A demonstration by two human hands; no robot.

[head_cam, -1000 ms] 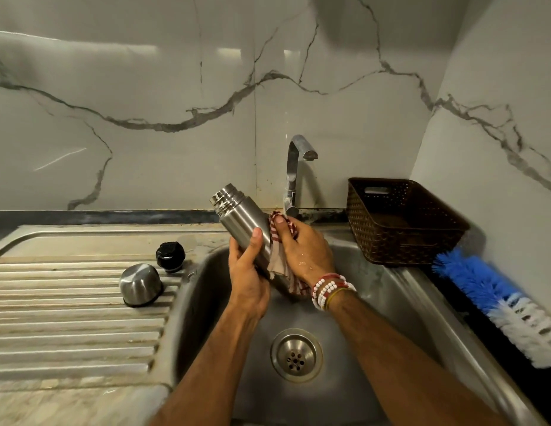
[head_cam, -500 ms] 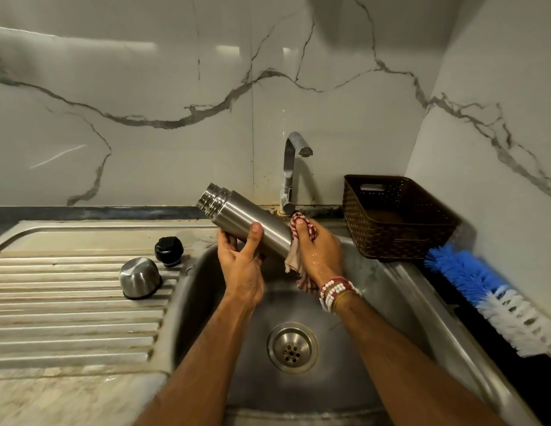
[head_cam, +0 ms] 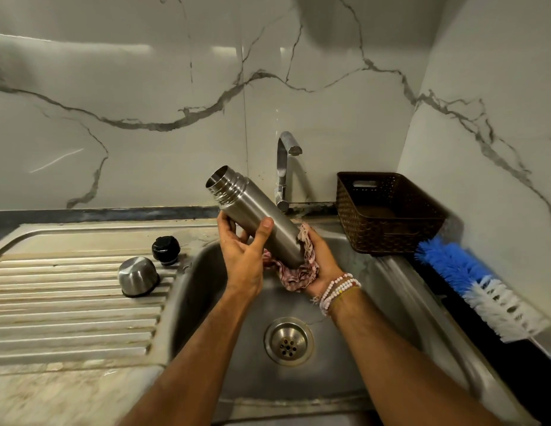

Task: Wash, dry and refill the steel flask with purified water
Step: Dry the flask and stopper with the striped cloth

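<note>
The steel flask (head_cam: 252, 210) is tilted over the sink basin (head_cam: 391, 290), its open mouth up and to the left. My left hand (head_cam: 243, 259) grips its middle, thumb across the body. My right hand (head_cam: 320, 259) cups a red-and-white cloth (head_cam: 299, 272) under and around the flask's bottom end. On the draining board (head_cam: 68, 302) to the left sit the steel cup lid (head_cam: 137, 276), upside down, and the black stopper (head_cam: 165, 247).
A chrome tap (head_cam: 285, 167) rises behind the flask, with no water running. A brown plastic basket (head_cam: 388, 210) stands at the back right corner. A blue-and-white bottle brush (head_cam: 477, 284) lies along the right edge. The drain (head_cam: 288, 341) is in the basin's middle.
My right hand with the cloth has slid down from the flask's side to its bottom end. The flask has turned to a flatter angle and lifted slightly.
</note>
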